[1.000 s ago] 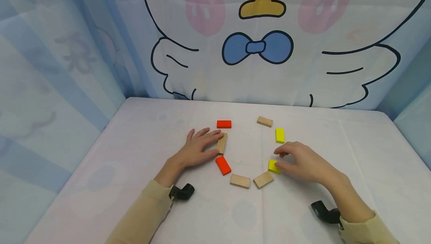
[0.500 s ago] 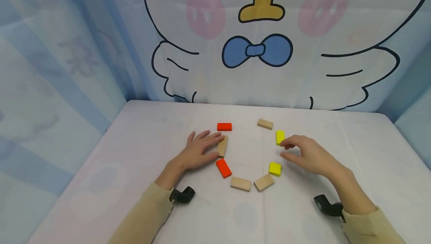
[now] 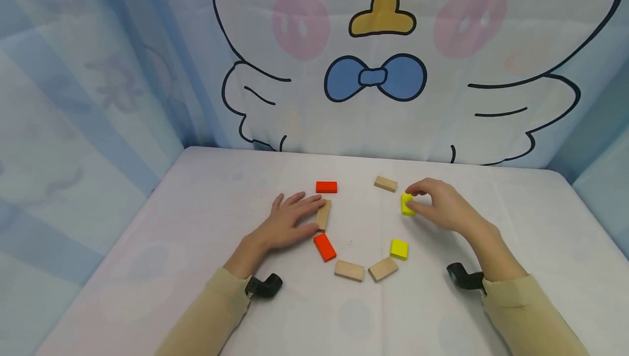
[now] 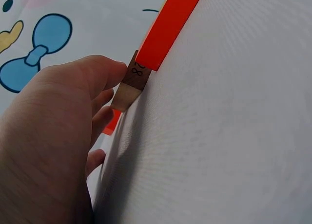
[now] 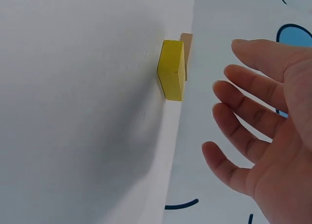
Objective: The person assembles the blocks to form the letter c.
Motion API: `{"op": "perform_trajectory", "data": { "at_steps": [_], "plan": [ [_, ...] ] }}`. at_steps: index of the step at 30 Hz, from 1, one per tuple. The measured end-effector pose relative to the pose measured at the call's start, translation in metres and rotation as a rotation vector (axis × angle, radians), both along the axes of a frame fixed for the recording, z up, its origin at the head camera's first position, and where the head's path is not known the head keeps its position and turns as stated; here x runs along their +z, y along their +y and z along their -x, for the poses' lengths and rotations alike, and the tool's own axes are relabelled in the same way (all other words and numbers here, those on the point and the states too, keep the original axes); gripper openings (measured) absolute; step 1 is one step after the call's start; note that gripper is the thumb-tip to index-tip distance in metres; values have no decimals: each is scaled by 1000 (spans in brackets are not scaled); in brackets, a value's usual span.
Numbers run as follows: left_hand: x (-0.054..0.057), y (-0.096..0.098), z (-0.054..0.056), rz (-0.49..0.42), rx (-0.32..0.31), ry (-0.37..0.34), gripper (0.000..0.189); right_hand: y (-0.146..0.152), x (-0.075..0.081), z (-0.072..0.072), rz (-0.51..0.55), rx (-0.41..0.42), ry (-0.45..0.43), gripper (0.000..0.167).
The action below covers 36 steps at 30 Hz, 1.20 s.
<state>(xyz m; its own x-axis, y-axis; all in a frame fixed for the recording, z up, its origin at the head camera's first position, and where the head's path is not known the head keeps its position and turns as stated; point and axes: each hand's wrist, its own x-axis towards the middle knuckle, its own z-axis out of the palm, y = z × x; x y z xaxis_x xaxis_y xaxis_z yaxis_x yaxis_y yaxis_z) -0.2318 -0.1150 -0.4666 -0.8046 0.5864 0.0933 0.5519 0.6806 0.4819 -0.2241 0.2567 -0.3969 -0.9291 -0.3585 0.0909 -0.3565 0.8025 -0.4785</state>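
In the head view my left hand (image 3: pixel 282 225) lies on the table, its thumb and fingertips at a plain wooden block (image 3: pixel 324 215). Dark marks show on the end of this wooden block (image 4: pixel 131 83) in the left wrist view, where the thumb touches it. Over the upper yellow block (image 3: pixel 407 204) hovers my right hand (image 3: pixel 447 206), thumb and fingers apart. The right wrist view shows a gap between the loosely bent fingers (image 5: pixel 248 102) and that yellow block (image 5: pixel 172 70). One red block (image 3: pixel 325 247) lies just below the left thumb.
Another red block (image 3: pixel 326 187) and a wooden block (image 3: pixel 385 183) lie at the back. Two wooden blocks, the left one (image 3: pixel 349 270) and the right one (image 3: pixel 383 269), with a second yellow block (image 3: pixel 399 249), form the ring's near side. A printed cloth (image 3: pixel 373 121) hangs behind the table.
My right hand has left the lower yellow block and moved away from me, up to the upper yellow one. The left hand stays in place. The blocks keep their arrangement.
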Motion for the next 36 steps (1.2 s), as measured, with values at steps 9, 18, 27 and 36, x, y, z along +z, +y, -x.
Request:
{"op": "perform_trajectory", "data": {
  "at_steps": [9, 18, 27, 36],
  "plan": [
    [2, -1, -1, 1, 9, -5, 62, -22, 4, 34, -15, 36, -11, 32],
    [2, 1, -2, 9, 19, -10, 62, -62, 8, 63, 28, 158, -62, 33],
    [3, 3, 0, 26, 13, -18, 61, -104, 6, 82, -19, 201, -99, 37],
    [2, 0, -1, 17, -7, 18, 59, -142, -2, 93, -88, 256, -176, 36]
  ]
}}
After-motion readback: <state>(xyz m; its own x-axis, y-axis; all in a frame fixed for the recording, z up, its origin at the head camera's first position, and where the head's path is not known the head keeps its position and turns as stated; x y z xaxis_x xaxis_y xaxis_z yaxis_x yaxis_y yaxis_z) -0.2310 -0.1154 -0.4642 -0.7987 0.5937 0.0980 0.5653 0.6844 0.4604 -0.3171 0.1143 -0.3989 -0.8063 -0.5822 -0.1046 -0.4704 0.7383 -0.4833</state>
